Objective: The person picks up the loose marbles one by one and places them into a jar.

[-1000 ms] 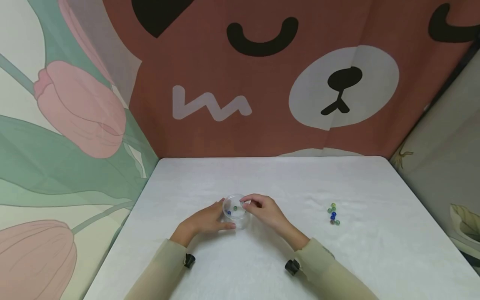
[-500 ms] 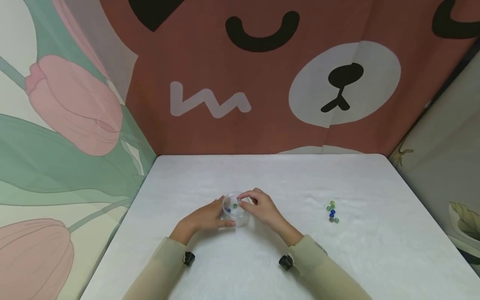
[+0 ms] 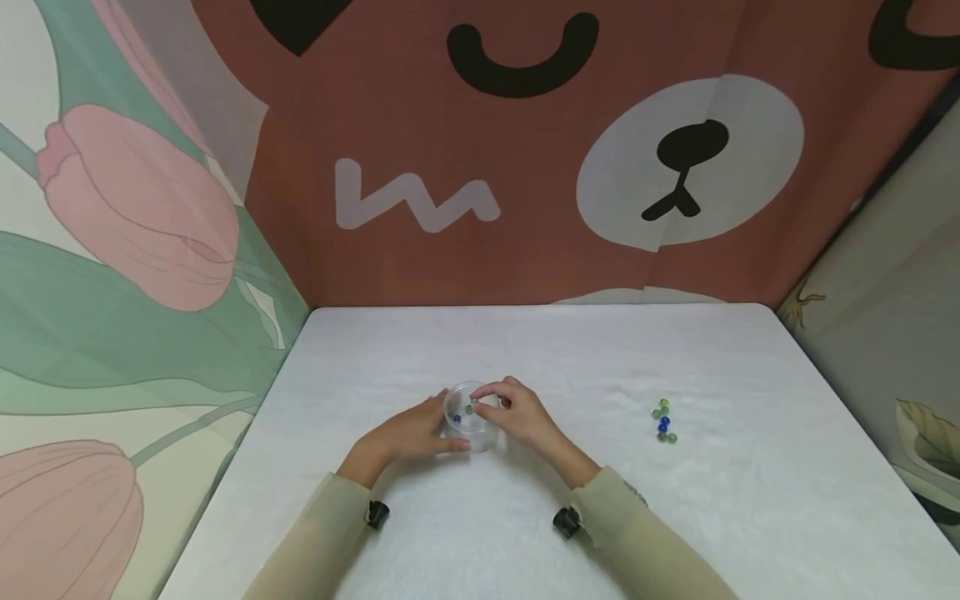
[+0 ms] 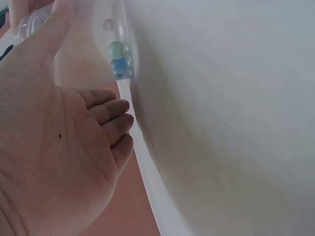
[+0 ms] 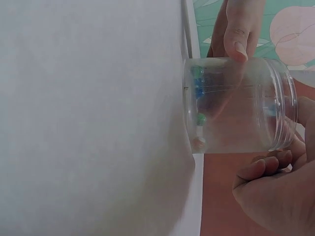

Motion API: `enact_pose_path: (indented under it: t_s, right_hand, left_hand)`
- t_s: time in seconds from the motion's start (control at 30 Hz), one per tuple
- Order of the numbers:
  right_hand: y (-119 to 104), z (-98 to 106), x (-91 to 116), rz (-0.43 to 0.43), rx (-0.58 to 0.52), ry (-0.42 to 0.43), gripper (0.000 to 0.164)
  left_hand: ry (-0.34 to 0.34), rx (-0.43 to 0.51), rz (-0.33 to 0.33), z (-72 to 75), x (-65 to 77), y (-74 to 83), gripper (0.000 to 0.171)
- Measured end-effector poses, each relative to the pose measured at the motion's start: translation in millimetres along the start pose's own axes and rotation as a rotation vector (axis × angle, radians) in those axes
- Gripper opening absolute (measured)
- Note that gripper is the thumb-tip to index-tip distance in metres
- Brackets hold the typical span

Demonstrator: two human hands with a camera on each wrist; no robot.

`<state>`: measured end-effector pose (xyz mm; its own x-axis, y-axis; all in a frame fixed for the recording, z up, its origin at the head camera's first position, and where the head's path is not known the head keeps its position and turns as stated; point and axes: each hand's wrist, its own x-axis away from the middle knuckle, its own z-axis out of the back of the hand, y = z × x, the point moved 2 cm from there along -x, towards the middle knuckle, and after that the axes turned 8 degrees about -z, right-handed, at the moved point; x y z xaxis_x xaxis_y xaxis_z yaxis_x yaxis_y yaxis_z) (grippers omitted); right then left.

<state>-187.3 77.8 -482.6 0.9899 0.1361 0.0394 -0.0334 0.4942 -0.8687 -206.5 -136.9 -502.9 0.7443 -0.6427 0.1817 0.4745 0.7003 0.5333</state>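
Observation:
A clear plastic jar (image 3: 480, 438) stands upright on the white cloth, its mouth uncovered. My left hand (image 3: 408, 432) holds it from the left side, thumb in front and fingers behind. Inside, on the bottom, lie several glass marbles, among them a blue marble (image 5: 199, 92) and a green marble (image 5: 201, 119). Over the jar's mouth, my right hand (image 3: 525, 415) pinches a small bluish marble (image 5: 270, 109) between thumb and index finger. That marble is mostly covered by the fingertips in the head view. The right hand's other fingers curl outside the rim in the right wrist view.
To the right on the cloth-covered table (image 3: 750, 500) lies a loose group of marbles, including a yellow marble (image 3: 664, 403), a blue marble (image 3: 664, 422) and a green marble (image 3: 671, 438). A printed brown curtain (image 3: 420, 275) hangs behind the table's far edge.
My right hand has shifted left, from the jar's right rim to further over its mouth. The left hand keeps its hold on the jar. The head view has shifted slightly.

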Motion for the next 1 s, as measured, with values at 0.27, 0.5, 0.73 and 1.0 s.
enact_pose_path:
  t_s: [0.27, 0.5, 0.73, 1.0]
  right_hand:
    - [3.0, 3.7, 2.9, -0.03, -0.043, -0.038, 0.021]
    - [5.9, 15.3, 4.3, -0.039, -0.073, -0.057, 0.025]
    - [15.0, 40.4, 9.8, -0.037, -0.077, -0.072, 0.029]
    - [26.8, 67.5, 17.1, -0.026, -0.088, -0.099, 0.034]
  left_hand:
    - [-0.003, 0.005, 0.0, -0.3, -0.5, -0.9, 0.109]
    - [-0.002, 0.012, -0.005, 1.8, -3.0, 0.9, 0.111]
    - [0.0, 0.019, -0.001, -0.2, -4.9, 0.2, 0.111]
    - [0.005, 0.017, 0.027, 0.2, -1.2, 2.2, 0.114]
